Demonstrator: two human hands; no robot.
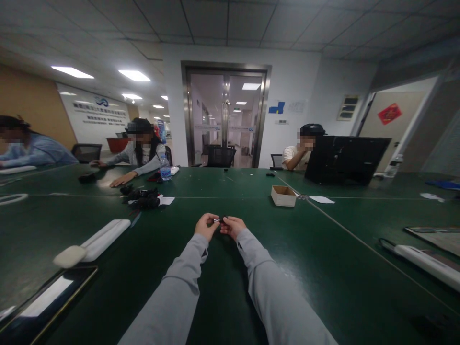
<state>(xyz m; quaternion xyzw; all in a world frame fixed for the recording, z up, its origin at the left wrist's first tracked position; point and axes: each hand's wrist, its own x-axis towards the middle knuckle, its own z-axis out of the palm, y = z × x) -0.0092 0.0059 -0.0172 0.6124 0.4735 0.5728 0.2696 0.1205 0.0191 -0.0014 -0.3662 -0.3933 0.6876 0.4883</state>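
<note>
Both my arms in grey sleeves reach forward over the dark green table. My left hand and my right hand meet at the middle, fingers pinched together on a small dark part with a metallic end. The part is too small to name. Both hands hover just above the tabletop.
A small open cardboard box sits ahead to the right, with a black monitor behind it. A pile of black parts lies ahead left. White power strips and a phone lie at the sides. Three other people sit at the far side.
</note>
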